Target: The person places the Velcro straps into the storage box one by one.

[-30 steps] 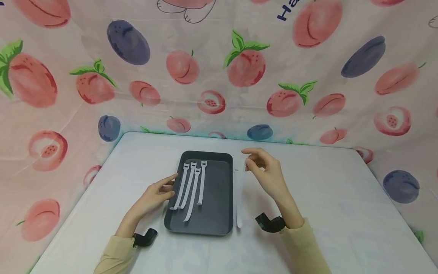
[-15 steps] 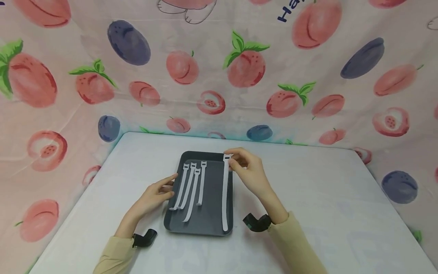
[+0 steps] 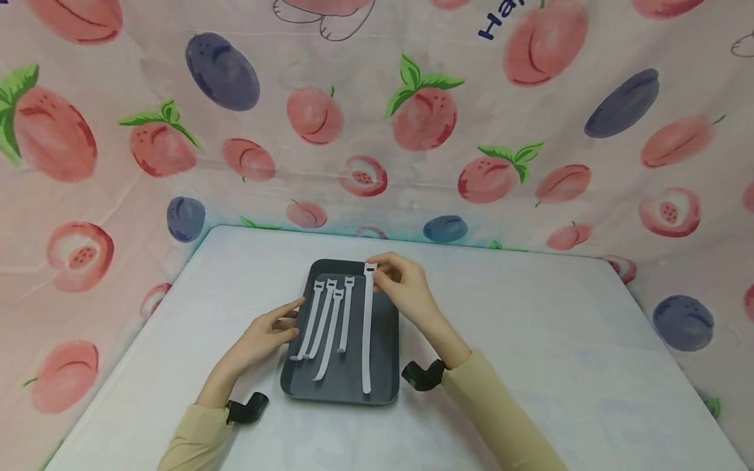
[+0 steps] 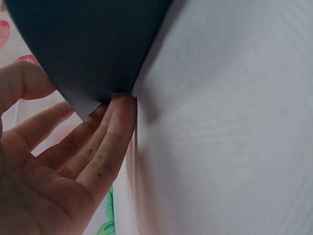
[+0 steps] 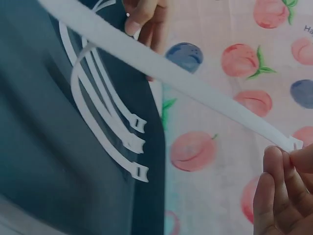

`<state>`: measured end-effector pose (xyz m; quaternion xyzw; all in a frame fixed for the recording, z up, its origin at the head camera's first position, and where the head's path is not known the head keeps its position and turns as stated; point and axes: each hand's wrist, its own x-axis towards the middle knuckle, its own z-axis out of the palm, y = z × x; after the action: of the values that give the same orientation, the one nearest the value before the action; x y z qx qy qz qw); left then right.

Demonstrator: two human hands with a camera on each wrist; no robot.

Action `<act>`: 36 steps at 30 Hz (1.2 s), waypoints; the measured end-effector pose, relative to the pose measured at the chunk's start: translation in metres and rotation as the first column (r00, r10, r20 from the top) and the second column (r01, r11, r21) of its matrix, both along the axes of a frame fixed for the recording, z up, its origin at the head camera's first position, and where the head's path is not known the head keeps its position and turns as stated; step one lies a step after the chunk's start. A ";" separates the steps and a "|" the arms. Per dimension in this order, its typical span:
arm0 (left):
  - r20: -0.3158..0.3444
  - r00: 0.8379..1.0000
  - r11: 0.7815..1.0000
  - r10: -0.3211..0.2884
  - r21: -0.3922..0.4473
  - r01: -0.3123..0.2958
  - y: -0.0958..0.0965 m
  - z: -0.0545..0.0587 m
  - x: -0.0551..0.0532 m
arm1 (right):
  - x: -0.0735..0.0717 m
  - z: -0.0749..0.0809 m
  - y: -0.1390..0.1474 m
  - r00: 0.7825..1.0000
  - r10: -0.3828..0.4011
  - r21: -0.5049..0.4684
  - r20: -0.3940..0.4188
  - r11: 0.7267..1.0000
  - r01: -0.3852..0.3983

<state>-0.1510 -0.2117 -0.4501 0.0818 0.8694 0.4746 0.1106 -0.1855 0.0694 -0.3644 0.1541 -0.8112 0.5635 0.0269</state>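
My right hand (image 3: 403, 281) pinches the slotted head of a long white hook-and-loop cable tie (image 3: 368, 333) between thumb and fingertips. In the head view this tie hangs lengthwise over the right half of a dark grey tray (image 3: 383, 386). The right wrist view shows the held tie (image 5: 161, 68) stretching across, above the others. Several shorter white cable ties (image 3: 346, 320) lie in the tray's left half, heads toward the far end. My left hand (image 3: 265, 337) touches the tray's left side; the left wrist view has its extended fingers (image 4: 100, 164) against the tray's outer wall.
The tray stands on a white-covered table (image 3: 559, 366). Behind and beside the table hangs a pink curtain (image 3: 265, 190) printed with peaches and plums. Black camera mounts (image 3: 247, 409) sit at both wrists.
My right hand has moved left, carrying the long cable tie from beside the tray's right edge to over the tray. The left hand stays against the tray.
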 end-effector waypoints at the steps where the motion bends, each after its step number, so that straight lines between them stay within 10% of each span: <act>1: -0.001 1.000 1.000 -0.002 0.000 0.002 0.000 0.000 0.000 | -0.002 -0.002 -0.002 1.000 -0.003 -0.010 0.017 1.000 0.003; 17: -0.002 1.000 1.000 -0.001 -0.006 0.001 0.000 -0.001 -0.001 | -0.025 -0.036 -0.018 0.978 -0.073 -0.083 0.193 0.992 0.090; 36: -0.001 1.000 1.000 -0.004 0.013 0.004 -0.002 -0.003 -0.001 | -0.028 -0.051 -0.030 0.974 -0.115 0.193 0.193 0.978 0.077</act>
<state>-0.1523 -0.2132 -0.4533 0.0846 0.8662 0.4799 0.1107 -0.2130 0.0396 -0.4156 0.0577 -0.8648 0.4969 -0.0432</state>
